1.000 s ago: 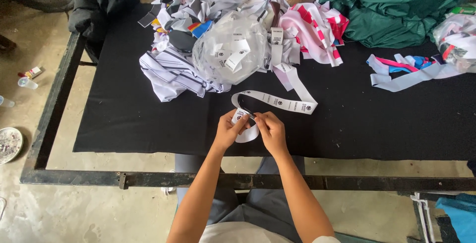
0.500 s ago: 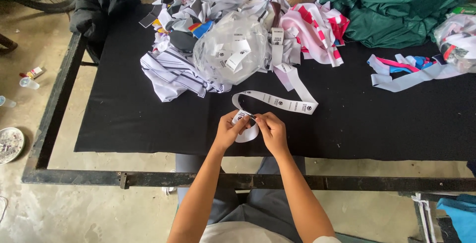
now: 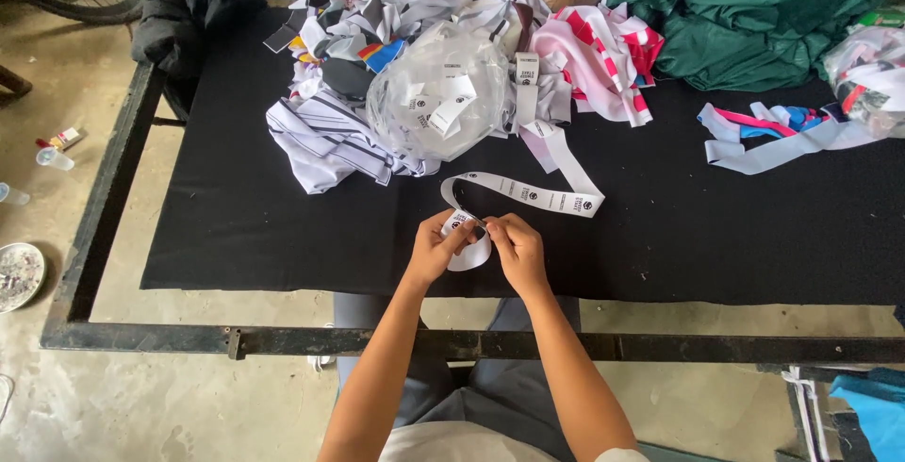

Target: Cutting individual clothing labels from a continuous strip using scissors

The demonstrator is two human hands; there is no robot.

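Both hands meet at the near edge of the black table [image 3: 236,226], working the loose end of a long white label ribbon [image 3: 528,195]. Left hand [image 3: 436,250] has fingers pinched on the ribbon's end piece; a rounded white bit pokes out below the fingers. Right hand [image 3: 516,250] is curled in, fingertips closed on the same end from the other side, something small and dark between the two hands, too small to tell what it is. The ribbon runs from the hands up in a loop, then right across the cloth, folds back and climbs to the pile. It lies flat on the table, printed marks along it, uncut as far as shows. Judging progress: looks like only the first end of the ribbon is being dealt with, most of its length is untouched. A clear plastic bag [image 3: 438,99] just behind holds loose white labels, so some pieces look already separated and collected; cannot tell how many. Around it sit striped white cloth [image 3: 325,137], pink-and-white cloth [image 3: 599,61], mixed scraps. Green fabric [image 3: 754,9] is heaped at far right, light blue strips [image 3: 764,132] beside it, a second bag [image 3: 867,75] at the edge. Dark jacket [image 3: 189,9] sits on the far left corner. Plate [image 3: 17,273] and cup [image 3: 54,157] on the floor left.
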